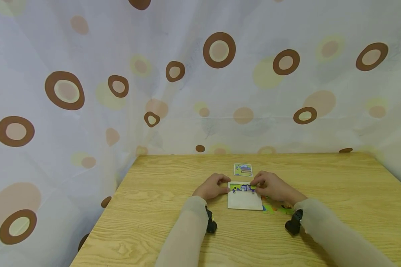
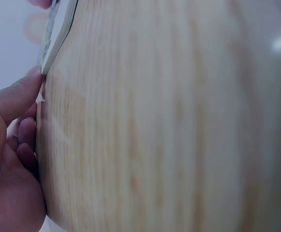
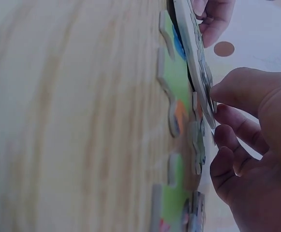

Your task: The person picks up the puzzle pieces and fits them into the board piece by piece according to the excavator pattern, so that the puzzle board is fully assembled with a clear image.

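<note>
Board, puzzle: judged light, stiff, its pieces easily dislodged; best held by its rim, where pinched by left hand and right hand.

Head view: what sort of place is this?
Probably a screened-off tabletop workspace: a wood-grain table, a circle-patterned sheet hanging behind it, and a partly filled jigsaw tray.

left hand and right hand reach forward, fingers bent.
</note>
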`<action>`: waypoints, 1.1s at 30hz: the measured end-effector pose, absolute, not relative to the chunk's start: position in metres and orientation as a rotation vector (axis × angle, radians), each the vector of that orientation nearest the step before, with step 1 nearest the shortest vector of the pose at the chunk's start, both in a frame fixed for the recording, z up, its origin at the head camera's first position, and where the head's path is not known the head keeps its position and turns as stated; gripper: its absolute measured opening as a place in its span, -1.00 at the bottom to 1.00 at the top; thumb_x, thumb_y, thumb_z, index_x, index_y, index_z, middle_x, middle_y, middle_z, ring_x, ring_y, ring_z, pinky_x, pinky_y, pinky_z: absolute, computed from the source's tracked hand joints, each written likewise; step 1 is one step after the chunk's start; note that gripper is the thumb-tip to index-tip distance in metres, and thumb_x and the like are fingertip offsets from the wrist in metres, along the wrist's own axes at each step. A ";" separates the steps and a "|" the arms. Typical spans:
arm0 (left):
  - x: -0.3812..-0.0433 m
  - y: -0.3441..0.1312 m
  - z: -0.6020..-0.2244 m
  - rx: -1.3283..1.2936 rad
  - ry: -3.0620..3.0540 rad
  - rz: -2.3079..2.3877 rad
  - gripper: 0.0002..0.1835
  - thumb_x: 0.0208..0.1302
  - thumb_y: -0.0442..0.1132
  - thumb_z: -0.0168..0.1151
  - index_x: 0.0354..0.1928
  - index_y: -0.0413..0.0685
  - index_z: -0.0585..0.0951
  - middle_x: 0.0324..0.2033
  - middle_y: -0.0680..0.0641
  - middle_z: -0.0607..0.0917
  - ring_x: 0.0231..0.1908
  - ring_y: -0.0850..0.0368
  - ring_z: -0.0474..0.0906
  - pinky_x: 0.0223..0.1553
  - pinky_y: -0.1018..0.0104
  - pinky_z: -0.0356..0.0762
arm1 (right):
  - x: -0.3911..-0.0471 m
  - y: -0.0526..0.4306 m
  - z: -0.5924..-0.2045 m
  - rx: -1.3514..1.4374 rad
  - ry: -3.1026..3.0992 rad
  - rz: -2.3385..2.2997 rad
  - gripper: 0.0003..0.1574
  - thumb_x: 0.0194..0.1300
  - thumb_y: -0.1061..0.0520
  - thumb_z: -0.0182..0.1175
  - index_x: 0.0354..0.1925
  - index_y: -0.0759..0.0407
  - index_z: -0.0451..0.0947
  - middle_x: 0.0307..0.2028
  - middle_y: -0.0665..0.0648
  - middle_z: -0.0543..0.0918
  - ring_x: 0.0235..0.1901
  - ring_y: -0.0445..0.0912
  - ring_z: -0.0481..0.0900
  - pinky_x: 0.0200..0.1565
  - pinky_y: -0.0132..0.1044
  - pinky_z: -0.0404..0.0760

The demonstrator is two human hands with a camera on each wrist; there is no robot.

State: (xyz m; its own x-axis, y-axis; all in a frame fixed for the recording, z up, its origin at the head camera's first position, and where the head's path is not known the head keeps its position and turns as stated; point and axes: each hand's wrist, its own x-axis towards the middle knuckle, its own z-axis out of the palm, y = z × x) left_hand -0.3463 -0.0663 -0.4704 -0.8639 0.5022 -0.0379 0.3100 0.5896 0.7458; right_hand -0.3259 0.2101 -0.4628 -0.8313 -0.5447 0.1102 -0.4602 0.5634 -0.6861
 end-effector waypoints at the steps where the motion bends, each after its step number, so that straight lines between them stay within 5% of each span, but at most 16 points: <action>1: -0.346 -0.066 -0.470 0.670 2.576 1.137 -0.63 0.37 -0.20 0.29 0.20 0.00 0.59 0.12 0.04 0.57 0.14 0.10 0.45 0.19 0.20 0.39 | -0.326 0.210 -0.463 -0.857 2.674 -1.124 -0.72 0.37 0.32 0.18 0.01 0.29 0.67 -0.07 0.15 0.53 -0.28 -0.09 0.52 -0.29 -0.22 0.56; 33: -0.345 -0.063 -0.469 0.643 2.582 1.149 -0.63 0.35 -0.22 0.31 0.17 -0.02 0.62 0.08 0.04 0.59 0.06 0.13 0.45 0.15 0.20 0.40 | -0.328 0.198 -0.463 -0.626 2.701 -1.147 -0.70 0.22 0.37 0.25 -0.08 0.20 0.73 -0.15 0.08 0.55 -0.30 -0.05 0.46 -0.29 -0.18 0.48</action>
State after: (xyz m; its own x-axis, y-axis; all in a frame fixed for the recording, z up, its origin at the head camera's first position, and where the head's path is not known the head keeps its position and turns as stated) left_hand -0.3455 -0.0634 -0.4693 -0.8736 0.4849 -0.0410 0.2943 0.5935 0.7491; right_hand -0.3276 0.1979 -0.4626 -0.9035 -0.4273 0.0323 -0.3200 0.6225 -0.7142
